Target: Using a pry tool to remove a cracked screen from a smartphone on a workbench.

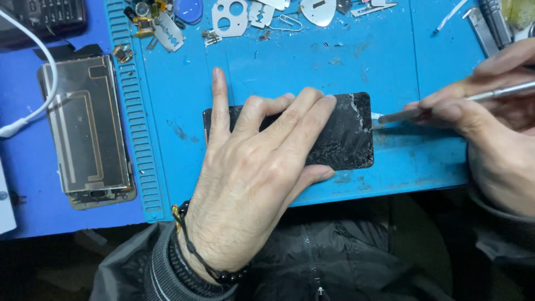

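A bright blue rubber work mat [390,72] with a ribbed strip down its left side covers most of the bench, and on it, near the front edge, lies a flat black rectangular phone screen with badly cracked glass [348,136], its long side running left to right. The left hand [253,173] lies palm down on top of this screen, fingers spread and pressed flat, so that the left and middle parts of the glass are hidden under it and only the cracked right end and a sliver of the left end show. The right hand [490,122] comes in from the right edge, well clear of the left hand, with thumb and fingertips pinched around a slim silver metal pry tool [446,103]; the tool's flat tip touches the right short edge of the screen. To the left of the mat, on a darker blue surface, lies an opened grey phone frame with a metallic inner plate [86,131], and a white cable [44,72] curves across its top corner. Along the far edge of the mat are scattered small metal parts [234,17], among them a razor blade [169,32].
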